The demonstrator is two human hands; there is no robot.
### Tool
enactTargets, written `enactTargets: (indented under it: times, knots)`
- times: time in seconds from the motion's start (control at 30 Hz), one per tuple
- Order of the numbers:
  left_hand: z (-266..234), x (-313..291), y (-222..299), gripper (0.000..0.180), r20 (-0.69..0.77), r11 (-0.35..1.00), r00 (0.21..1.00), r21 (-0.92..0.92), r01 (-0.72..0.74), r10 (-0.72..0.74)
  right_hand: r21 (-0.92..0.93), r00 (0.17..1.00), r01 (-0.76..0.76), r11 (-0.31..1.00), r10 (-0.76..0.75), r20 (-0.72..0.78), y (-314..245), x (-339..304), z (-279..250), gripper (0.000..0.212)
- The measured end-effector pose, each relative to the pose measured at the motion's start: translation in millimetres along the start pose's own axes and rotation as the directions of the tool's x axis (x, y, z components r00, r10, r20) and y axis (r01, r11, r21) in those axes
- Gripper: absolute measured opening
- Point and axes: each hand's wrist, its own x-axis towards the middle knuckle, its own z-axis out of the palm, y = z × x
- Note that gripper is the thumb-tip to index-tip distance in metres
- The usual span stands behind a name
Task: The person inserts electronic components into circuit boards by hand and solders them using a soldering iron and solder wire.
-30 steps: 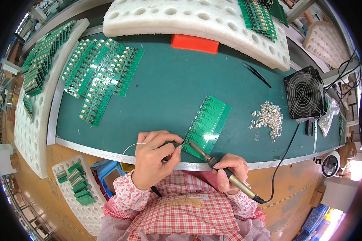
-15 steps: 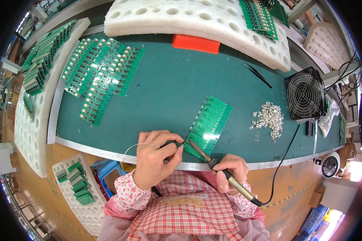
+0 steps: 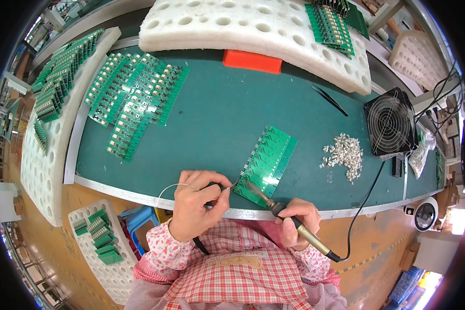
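A green circuit board panel [image 3: 267, 164] lies on the green mat near the table's front edge, with a row of small pins along its left side. My right hand [image 3: 300, 219] grips a soldering iron [image 3: 309, 236] whose tip rests over the lower left part of the panel. Pinched in my left hand [image 3: 200, 201] is a thin solder wire [image 3: 166, 189], which loops out behind the fingers. Its working end comes close to the board's left edge, near the iron tip. Whether tip and wire touch a pin is too small to tell.
Several populated boards [image 3: 134, 98] lie at the left. Small silvery parts [image 3: 345, 155] form a pile at the right, near black tweezers [image 3: 330, 101] and a black fan [image 3: 390, 123]. White foam racks [image 3: 201, 23] and a red block [image 3: 252, 61] border the back.
The iron tip has shifted slightly down and away from the pin row. My left fingertips have drawn back a little to the left, with the solder wire still held.
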Motion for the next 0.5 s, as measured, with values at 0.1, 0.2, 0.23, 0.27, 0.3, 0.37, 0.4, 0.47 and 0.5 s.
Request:
enactTargets:
  times: [0.1,0.2,0.23,0.27,0.3,0.37,0.4,0.47,0.5]
  knots:
    - [-1.5,-3.6,-6.0,0.025,-0.006,0.996,1.0,-0.086,-0.021,0.021,0.073,0.989,-0.108,0.991,0.115,-0.096,-1.8,-6.6,-0.4,0.013]
    - [-3.2,-1.9,-6.7,0.025,0.012,0.994,0.998,-0.086,-0.066,0.068,0.079,0.994,-0.076,0.994,0.082,-0.077,-0.5,-4.5,-2.6,0.013]
    - [-3.1,-1.8,-6.3,0.025,0.012,0.994,0.998,-0.087,-0.064,0.066,0.074,0.998,-0.05,0.996,0.053,-0.045,0.1,-3.3,-3.2,0.013]
    - [-3.1,-1.1,-5.7,0.024,0.019,0.995,0.997,-0.075,-0.073,0.074,0.071,1.0,-0.022,0.997,0.023,-0.014,0.9,-1.9,-3.3,0.013]
    - [-3.0,-0.7,-5.3,0.024,0.025,0.995,0.996,-0.063,-0.082,0.083,0.072,1.0,-0.023,0.997,0.024,-0.013,1.0,-1.1,-3.3,0.013]
    - [-3.0,-0.5,-4.8,0.024,0.026,0.995,0.996,-0.06,-0.079,0.08,0.101,1.0,-0.011,0.995,0.01,0.011,0.3,0.6,-3.4,0.013]
    - [-2.9,-0.5,-4.5,0.024,0.027,0.995,0.997,-0.056,-0.077,0.079,0.102,1.0,-0.012,0.995,0.011,0.012,-0.1,1.6,-3.5,0.013]
    - [-2.5,-0.1,-4.1,0.024,0.028,0.995,0.996,-0.055,-0.079,0.081,0.107,1.0,0.006,0.994,-0.009,0.025,-0.6,3.2,-3.6,0.013]
    - [-2.3,0.1,-4.0,0.024,0.029,0.995,0.996,-0.055,-0.083,0.085,0.108,1.0,0.004,0.994,-0.007,0.025,-0.2,3.2,-3.4,0.013]
